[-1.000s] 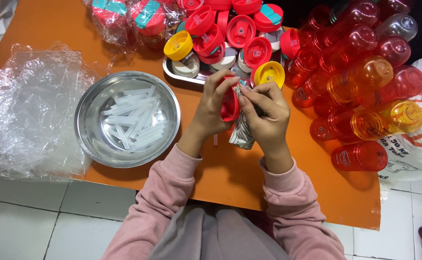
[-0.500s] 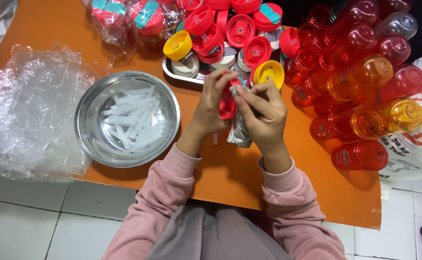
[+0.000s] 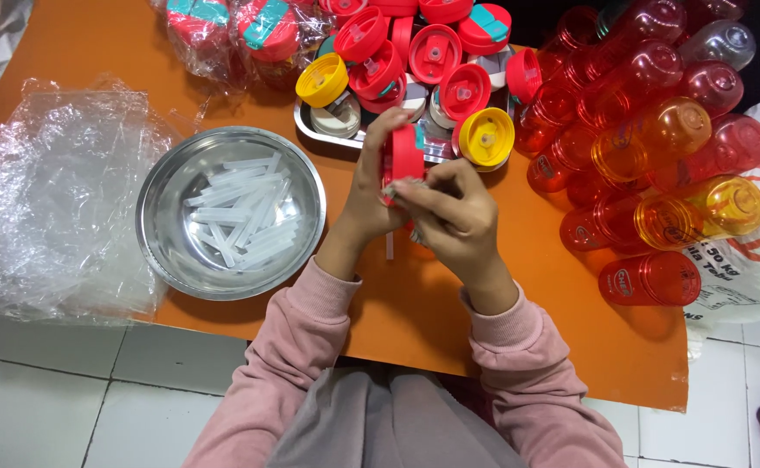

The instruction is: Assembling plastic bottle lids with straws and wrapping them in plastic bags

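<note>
Close in, our left hand pinches a red lid upright while our right hand closes its fingers on something small at the lid's lower rim. Farther off, crowded lids on the tray could topple if we bump them.

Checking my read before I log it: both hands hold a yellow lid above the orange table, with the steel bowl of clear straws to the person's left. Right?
Not quite. The head view shows the lid held by the left hand and right hand is red, not yellow. The steel bowl of clear straws and orange table are right.
</note>
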